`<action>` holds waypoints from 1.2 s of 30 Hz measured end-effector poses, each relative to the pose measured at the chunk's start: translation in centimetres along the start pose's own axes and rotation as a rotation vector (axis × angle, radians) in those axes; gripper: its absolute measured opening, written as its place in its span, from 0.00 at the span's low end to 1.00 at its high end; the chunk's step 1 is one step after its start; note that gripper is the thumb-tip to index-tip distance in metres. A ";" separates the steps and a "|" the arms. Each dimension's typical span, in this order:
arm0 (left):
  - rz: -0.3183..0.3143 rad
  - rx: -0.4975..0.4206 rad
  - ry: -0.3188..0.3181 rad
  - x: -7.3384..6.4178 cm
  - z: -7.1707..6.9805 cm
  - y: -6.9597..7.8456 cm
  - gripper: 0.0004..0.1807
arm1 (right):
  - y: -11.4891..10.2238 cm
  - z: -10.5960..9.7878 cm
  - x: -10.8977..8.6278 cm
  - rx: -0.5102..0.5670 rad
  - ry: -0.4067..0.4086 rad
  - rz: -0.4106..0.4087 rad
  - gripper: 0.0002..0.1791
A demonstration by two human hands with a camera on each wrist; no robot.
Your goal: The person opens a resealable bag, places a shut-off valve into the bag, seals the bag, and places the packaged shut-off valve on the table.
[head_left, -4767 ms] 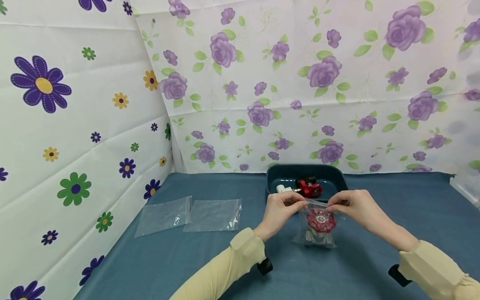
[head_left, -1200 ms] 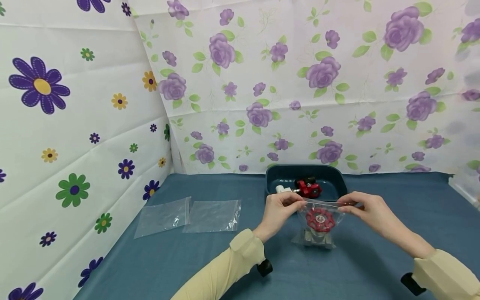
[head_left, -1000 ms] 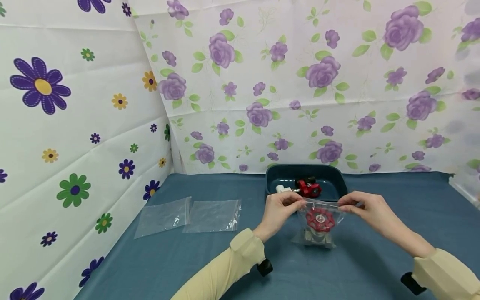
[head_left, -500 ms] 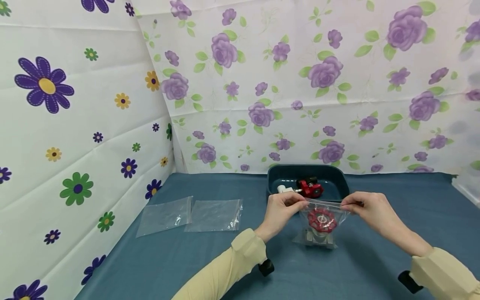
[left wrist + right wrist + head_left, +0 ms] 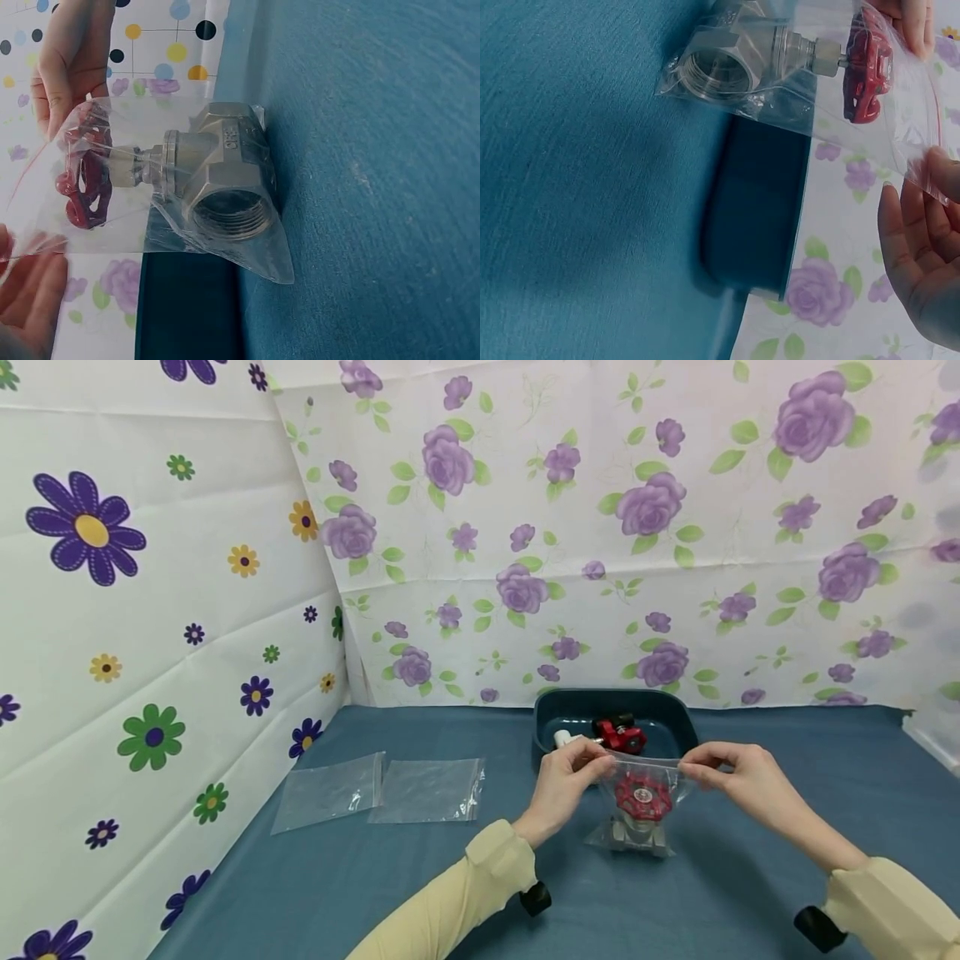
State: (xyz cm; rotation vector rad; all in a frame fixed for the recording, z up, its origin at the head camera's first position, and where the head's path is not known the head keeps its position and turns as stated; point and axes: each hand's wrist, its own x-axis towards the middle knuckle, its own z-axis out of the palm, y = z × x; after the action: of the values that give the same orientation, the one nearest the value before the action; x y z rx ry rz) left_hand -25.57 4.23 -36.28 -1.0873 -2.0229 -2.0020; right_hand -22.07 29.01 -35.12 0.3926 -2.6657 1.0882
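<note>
A gate valve (image 5: 229, 161) with a red handwheel (image 5: 643, 797) and metal body stands upright inside a clear zip bag (image 5: 787, 112), low on the blue cloth. My left hand (image 5: 564, 785) pinches the left end of the bag's top edge between thumb and fingers. At the right end, my right hand (image 5: 738, 777) pinches the same edge, so the top is stretched between both hands above the handwheel. A threaded pipe opening of the valve faces the camera in both wrist views. A red line runs along the bag's top in the right wrist view.
Behind the hands, a dark teal tray (image 5: 667, 710) holds a red fitting (image 5: 624, 739) and a white one (image 5: 564, 738), partly covered by my left hand. Two clear bags (image 5: 429, 791) lie flat on the cloth at left. Flowered curtains close off the back and left.
Since the oldest frame my right hand has slid rightward along the bag's top edge, which is now stretched wider. My left hand has lifted slightly in the latest moment. The valve stays in place.
</note>
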 end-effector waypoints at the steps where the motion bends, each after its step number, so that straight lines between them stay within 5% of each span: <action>1: -0.015 -0.008 -0.006 0.0 0.0 0.0 0.05 | 0.0 0.0 0.0 0.003 0.003 0.001 0.12; 9: -0.086 -0.069 -0.041 -0.1 0.1 -0.4 0.07 | 0.5 0.6 -0.2 0.088 0.039 0.000 0.14; 16: -0.078 -0.084 -0.041 -0.3 0.1 -0.6 0.07 | 0.9 1.1 -0.7 0.228 0.023 0.061 0.17; 30: -0.060 -0.093 -0.069 -0.3 0.1 -0.7 0.07 | 1.5 3.3 -0.7 0.334 -0.047 0.103 0.23; 36: -0.054 -0.099 -0.086 0.0 0.0 -2.0 0.06 | 2.0 4.2 -0.5 0.411 -0.057 0.114 0.24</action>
State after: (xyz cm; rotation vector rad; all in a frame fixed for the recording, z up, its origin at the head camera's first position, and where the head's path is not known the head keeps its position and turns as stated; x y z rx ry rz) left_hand -26.62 4.48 -37.92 -1.1692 -2.0345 -2.1382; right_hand -22.74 27.46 -39.49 0.3488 -2.5269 1.6913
